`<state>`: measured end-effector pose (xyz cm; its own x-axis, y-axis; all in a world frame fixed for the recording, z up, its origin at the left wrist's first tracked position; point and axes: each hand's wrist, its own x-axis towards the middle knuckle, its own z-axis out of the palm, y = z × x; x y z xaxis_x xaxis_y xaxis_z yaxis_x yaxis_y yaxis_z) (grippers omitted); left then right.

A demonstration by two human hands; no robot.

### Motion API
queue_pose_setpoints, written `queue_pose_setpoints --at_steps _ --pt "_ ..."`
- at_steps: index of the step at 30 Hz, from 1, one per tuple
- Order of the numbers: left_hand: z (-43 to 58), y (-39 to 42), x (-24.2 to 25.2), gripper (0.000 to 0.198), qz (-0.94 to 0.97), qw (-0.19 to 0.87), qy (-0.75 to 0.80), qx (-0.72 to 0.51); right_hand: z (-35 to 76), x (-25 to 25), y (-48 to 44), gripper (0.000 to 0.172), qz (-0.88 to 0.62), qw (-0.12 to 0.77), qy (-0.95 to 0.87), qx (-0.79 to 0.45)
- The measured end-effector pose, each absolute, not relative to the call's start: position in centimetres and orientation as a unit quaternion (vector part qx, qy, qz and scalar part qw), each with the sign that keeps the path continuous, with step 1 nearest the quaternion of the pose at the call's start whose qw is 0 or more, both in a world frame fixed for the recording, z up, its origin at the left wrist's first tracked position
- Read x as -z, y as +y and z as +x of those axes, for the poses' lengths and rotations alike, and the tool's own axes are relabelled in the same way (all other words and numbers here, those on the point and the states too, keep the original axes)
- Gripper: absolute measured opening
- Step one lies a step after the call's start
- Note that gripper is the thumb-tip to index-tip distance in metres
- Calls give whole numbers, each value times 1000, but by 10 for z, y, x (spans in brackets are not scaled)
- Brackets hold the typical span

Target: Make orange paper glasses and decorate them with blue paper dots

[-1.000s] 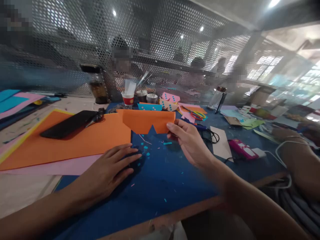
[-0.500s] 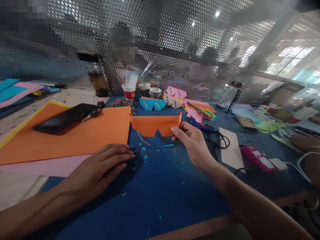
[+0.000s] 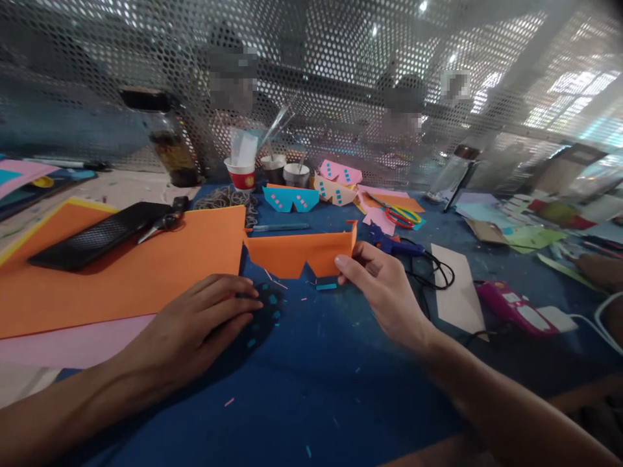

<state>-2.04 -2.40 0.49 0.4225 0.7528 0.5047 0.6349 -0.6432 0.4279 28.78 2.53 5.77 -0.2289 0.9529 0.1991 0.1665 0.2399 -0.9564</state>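
Between thumb and fingers, my right hand (image 3: 384,285) pinches the right end of an orange paper glasses cutout (image 3: 282,256), with a notch in its lower edge and folded ends. It is held upright just above the blue table (image 3: 311,363). My left hand (image 3: 214,314) hovers or rests low over the table, fingers stretched out, holding nothing, close to the orange sheet (image 3: 209,253). Small blue paper scraps (image 3: 272,299) lie beside its fingertips. Behind the cutout stand finished-looking paper glasses in blue (image 3: 292,200), beige (image 3: 335,192) and pink (image 3: 341,172). A pen (image 3: 281,227) lies behind it too.
A black phone-like case (image 3: 107,233) and keys (image 3: 163,220) lie on the orange sheet. A blue glue gun (image 3: 394,241) with its cable, scissors (image 3: 402,215) and a magenta power strip (image 3: 516,308) are on the right. Cups (image 3: 241,175) and a jar (image 3: 172,149) stand behind.
The orange cutout has come slightly lower and nearer in my right hand, and the pen behind it now shows. My left hand stays nearly still. The view has shifted a little.
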Motion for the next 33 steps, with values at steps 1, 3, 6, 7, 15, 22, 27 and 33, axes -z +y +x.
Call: queue_pose_setpoints --at_steps 1,3,6,7,15,22,27,33 --pt "-21 -24 -6 26 841 82 413 -341 288 -57 26 26 -433 445 -649 -439" --pt "-20 -24 -6 31 850 71 420 -310 288 -56 26 26 -433 444 -649 -440" --pt "-18 -22 -2 39 873 52 417 -247 289 -54 25 25 -428 447 -648 -443" --pt "-18 -22 -1 38 880 46 409 -237 289 -53 25 25 -427 447 -648 -444" --pt "-24 -22 -12 16 830 62 427 -353 292 -50 27 26 -420 457 -647 -444" --pt "-28 -17 -17 16 773 122 517 -347 294 -45 29 27 -412 468 -641 -448" --pt "-31 -10 -11 22 745 178 554 -326 295 -44 32 25 -403 477 -638 -450" --pt "-30 -8 -13 24 697 248 567 -363 295 -44 33 22 -402 472 -643 -449"
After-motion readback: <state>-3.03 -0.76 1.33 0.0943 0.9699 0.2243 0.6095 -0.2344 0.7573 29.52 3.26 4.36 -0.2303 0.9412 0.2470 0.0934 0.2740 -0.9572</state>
